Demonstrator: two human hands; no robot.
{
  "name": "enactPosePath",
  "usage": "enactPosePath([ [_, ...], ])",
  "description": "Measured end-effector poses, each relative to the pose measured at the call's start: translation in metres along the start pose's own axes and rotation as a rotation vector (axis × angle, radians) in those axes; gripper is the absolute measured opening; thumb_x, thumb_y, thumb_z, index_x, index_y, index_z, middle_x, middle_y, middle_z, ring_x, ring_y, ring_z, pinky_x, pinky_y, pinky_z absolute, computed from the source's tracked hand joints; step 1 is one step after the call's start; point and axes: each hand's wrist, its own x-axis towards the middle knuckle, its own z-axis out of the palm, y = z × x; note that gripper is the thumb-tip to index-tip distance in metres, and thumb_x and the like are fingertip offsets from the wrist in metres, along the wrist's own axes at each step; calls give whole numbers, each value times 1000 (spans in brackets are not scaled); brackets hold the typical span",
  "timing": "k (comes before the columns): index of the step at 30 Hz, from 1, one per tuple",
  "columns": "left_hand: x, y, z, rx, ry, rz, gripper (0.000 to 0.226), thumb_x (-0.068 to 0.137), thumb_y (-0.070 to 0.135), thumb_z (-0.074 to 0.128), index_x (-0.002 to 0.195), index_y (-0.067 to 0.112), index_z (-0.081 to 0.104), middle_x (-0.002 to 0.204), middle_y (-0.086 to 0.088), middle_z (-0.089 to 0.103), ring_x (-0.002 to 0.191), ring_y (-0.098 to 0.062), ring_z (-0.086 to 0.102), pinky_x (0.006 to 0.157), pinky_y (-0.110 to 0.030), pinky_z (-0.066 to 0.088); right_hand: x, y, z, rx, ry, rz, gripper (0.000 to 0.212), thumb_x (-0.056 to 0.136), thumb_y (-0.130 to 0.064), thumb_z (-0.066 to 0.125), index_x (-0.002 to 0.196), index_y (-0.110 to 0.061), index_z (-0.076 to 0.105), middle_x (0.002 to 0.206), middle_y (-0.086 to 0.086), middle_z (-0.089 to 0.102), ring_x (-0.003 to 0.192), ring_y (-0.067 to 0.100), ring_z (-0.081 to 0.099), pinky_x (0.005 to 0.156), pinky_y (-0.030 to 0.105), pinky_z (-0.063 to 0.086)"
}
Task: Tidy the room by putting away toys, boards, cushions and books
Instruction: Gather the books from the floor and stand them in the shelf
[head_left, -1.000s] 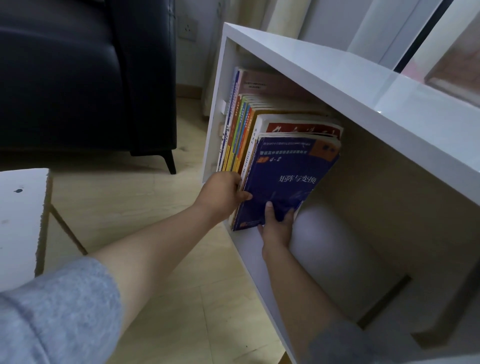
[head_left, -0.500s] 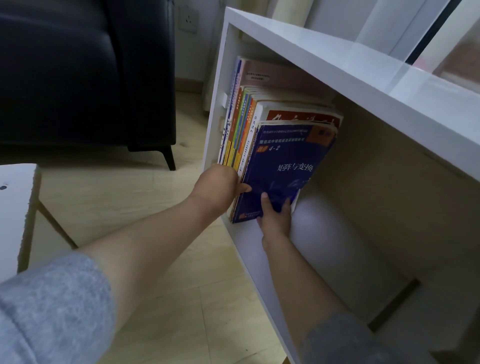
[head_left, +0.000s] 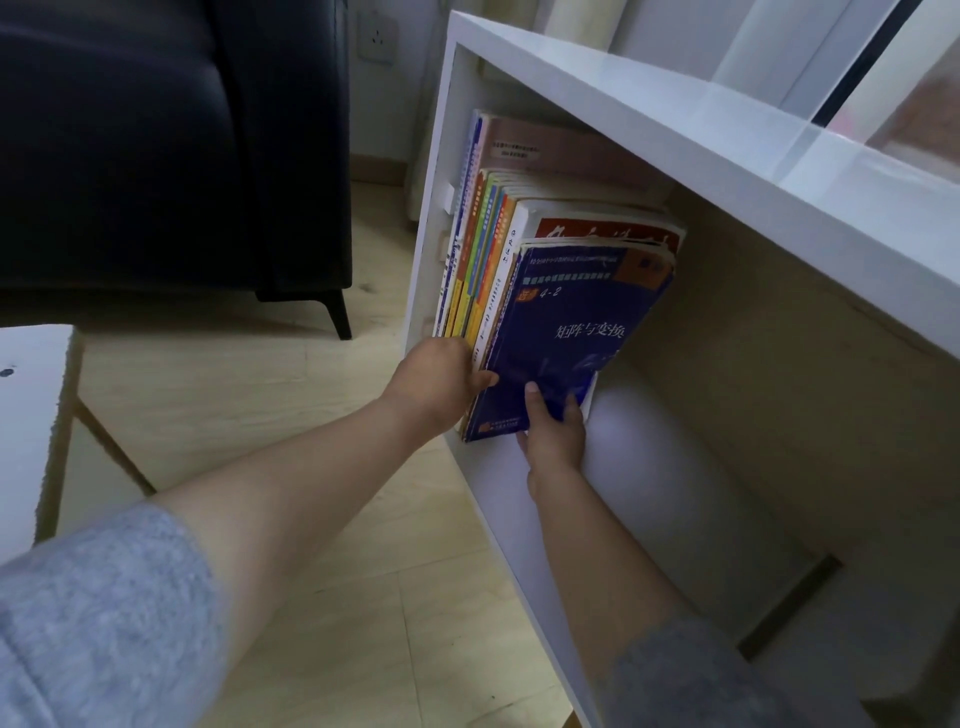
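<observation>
At the left end of the white shelf (head_left: 649, 104), the blue book (head_left: 571, 332) is leaned against the row of books (head_left: 480, 249), its spine edge clamped by the left hand (head_left: 436, 384), its lower cover pressed by the straight fingers of the right hand (head_left: 553, 441).

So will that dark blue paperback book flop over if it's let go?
Probably tips: the dark blue paperback book ends the row of upright books, with no bookend beyond it. Its worn top edge suggests a bendy cover. Looks thin, likely light.
</observation>
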Motion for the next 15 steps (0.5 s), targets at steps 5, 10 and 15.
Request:
enactPosePath([
  [5,-8,4,-2,-43,17,-1,33,95,32,54,116,6,56,118,-10,60,106,-19,57,76,-32,57,-7,-1,-1,-24,18,8,65,92,-28,62,149,-19,32,138,5,50,118,22,53,101,43,48],
  [10,-12,6,-4,-36,28,-21,34,95,32,54,118,8,55,120,-8,59,107,-17,55,73,-28,55,-13,0,-2,-57,48,-5,63,91,-28,64,146,-17,36,136,5,53,115,22,55,101,45,48],
  [15,-15,10,-5,29,27,9,29,94,28,56,113,7,58,117,-10,63,105,-22,59,78,-35,58,-19,-5,-3,-94,66,-27,58,91,-27,64,143,-16,40,133,6,55,117,26,56,100,46,49],
])
